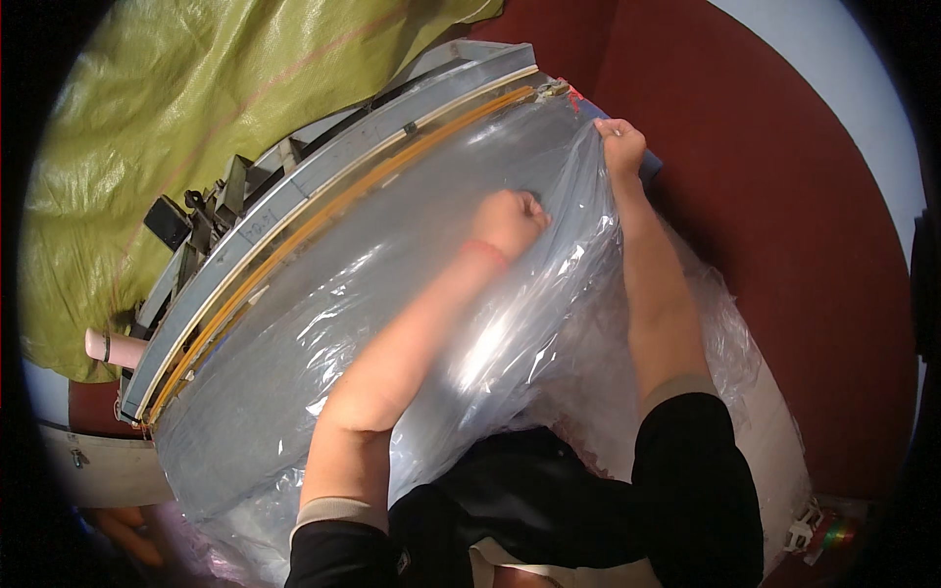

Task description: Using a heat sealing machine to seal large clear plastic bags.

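Observation:
A large clear plastic sheet [323, 333] lies in shiny folds over the grey work surface and drapes toward my body. At its far right corner my right hand [623, 149] is closed on the sheet's gathered edge, pulling it into taut creases. My left hand [510, 223], with a red band at the wrist, is over the middle of the sheet, left of those creases. Its fingers are curled closed; whether they pinch any plastic is hidden.
A long metal frame [294, 186] with an orange-yellow strip [323, 211] borders the far left side. Beyond it hang a yellow-green tarp [196, 98], a dark phone-like box [168, 223] and a pink bottle [116, 348]. Dark red floor [784, 245] lies at right.

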`<action>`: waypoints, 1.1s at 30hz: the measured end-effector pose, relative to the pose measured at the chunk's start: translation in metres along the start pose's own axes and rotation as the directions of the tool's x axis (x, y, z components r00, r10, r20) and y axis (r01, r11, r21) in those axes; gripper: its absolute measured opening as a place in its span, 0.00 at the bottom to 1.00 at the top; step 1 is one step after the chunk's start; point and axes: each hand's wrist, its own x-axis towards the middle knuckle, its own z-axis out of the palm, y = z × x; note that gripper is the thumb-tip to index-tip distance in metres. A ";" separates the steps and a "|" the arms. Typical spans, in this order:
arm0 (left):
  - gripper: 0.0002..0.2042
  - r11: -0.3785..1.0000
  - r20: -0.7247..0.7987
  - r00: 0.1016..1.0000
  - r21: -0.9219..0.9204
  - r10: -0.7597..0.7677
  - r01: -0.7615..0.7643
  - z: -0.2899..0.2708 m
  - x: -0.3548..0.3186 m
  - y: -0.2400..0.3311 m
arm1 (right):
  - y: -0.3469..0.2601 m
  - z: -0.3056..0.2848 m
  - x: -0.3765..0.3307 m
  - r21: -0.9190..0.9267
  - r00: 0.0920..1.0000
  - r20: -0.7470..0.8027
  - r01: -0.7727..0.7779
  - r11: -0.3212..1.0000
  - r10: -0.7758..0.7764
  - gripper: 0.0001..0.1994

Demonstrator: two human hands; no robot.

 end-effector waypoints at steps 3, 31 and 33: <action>0.13 0.986 -0.277 0.954 -0.086 0.117 -0.146 0.012 -0.002 0.004 | -0.009 0.000 -0.003 0.021 1.000 0.001 -0.031 0.999 0.031 0.11; 0.16 0.154 -0.297 0.239 0.280 -0.924 0.947 -0.372 -0.617 -0.132 | 0.033 -0.004 0.027 -0.269 0.941 0.322 0.199 0.942 -0.107 0.15; 0.17 0.243 -0.798 0.374 0.289 -0.473 0.926 -0.405 -0.629 -0.109 | 0.034 -0.006 0.029 -0.294 0.936 0.340 0.195 0.936 -0.088 0.16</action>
